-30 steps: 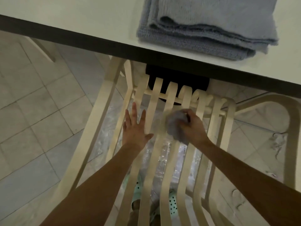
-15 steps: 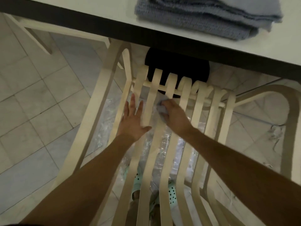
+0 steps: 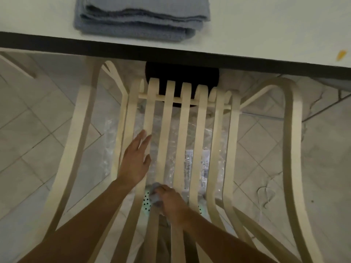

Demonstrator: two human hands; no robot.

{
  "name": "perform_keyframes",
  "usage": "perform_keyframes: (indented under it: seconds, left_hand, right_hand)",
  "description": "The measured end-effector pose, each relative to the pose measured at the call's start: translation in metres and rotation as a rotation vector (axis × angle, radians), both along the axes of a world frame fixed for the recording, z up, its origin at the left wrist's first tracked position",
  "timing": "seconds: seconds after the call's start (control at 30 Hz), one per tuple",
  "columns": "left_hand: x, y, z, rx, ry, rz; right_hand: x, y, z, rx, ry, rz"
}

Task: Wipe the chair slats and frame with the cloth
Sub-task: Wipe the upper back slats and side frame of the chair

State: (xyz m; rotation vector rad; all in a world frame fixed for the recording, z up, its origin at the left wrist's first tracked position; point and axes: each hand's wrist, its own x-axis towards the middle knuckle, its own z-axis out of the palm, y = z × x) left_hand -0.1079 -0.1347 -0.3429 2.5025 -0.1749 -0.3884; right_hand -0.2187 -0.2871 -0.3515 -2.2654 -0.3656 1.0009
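Note:
A pale wooden slatted chair (image 3: pixel 201 130) stands below me, its slats running away toward a crossbar (image 3: pixel 178 100) near the table. My left hand (image 3: pixel 135 160) lies flat with straight fingers on the left slats. My right hand (image 3: pixel 171 203) grips a small bunched grey cloth (image 3: pixel 154 195) and presses it on a middle slat close to me. The cloth is mostly covered by the fingers. Curved armrest frames (image 3: pixel 291 149) flank the slats on both sides.
A white table with a dark edge (image 3: pixel 247 59) overhangs the chair's far end. A folded blue-grey towel (image 3: pixel 140 18) lies on it. Clear plastic wrap (image 3: pixel 178 149) lies on the tiled floor (image 3: pixel 28 130) under the slats. A dark round object (image 3: pixel 180 74) sits beneath the table.
My right hand has dragged the cloth down the slat from near the crossbar toward me. My left hand stays flat on the left slats.

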Motion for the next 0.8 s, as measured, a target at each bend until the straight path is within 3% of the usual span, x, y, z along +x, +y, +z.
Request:
perform_keyframes:
  seconds: [0.1, 0.17, 0.2, 0.27, 0.33, 0.43, 0.5, 0.57, 0.67, 0.8]
  left_hand:
    - [-0.009, -0.019, 0.006, -0.052, 0.041, -0.012]
    - [-0.011, -0.035, 0.01, -0.096, 0.082, -0.02]
    - [-0.011, -0.044, 0.011, -0.109, 0.091, -0.04]
    - [-0.007, -0.063, 0.011, -0.107, 0.09, -0.095]
    - [-0.001, -0.082, 0.01, -0.096, 0.088, -0.159]
    - [0.005, -0.105, 0.004, -0.053, 0.123, -0.254]
    - [0.004, -0.115, -0.002, 0.057, 0.152, -0.293]
    - [0.001, -0.12, -0.006, 0.159, 0.175, -0.318]
    - [0.0, -0.12, -0.008, 0.256, 0.219, -0.371]
    - [0.003, -0.117, -0.002, 0.36, 0.244, -0.432]
  right_hand:
    - [0.02, -0.027, 0.018, 0.022, 0.207, -0.097]
    - [0.048, -0.057, 0.025, 0.052, 0.161, -0.031]
    - [0.062, -0.076, 0.03, 0.176, 0.135, -0.087]
    - [0.098, -0.122, 0.048, 0.385, 0.219, -0.56]
    - [0.14, -0.159, 0.057, 0.168, -0.127, -0.438]
    - [0.19, -0.206, 0.072, -0.291, -0.191, -0.558]
    - [0.203, -0.223, 0.061, -0.47, -0.188, -0.562]
    - [0.195, -0.222, 0.053, -0.518, -0.064, -0.57]
    - [0.156, -0.202, 0.045, -0.44, -0.079, -0.592]
    - [0.111, -0.185, 0.035, -0.514, -0.065, -0.54]
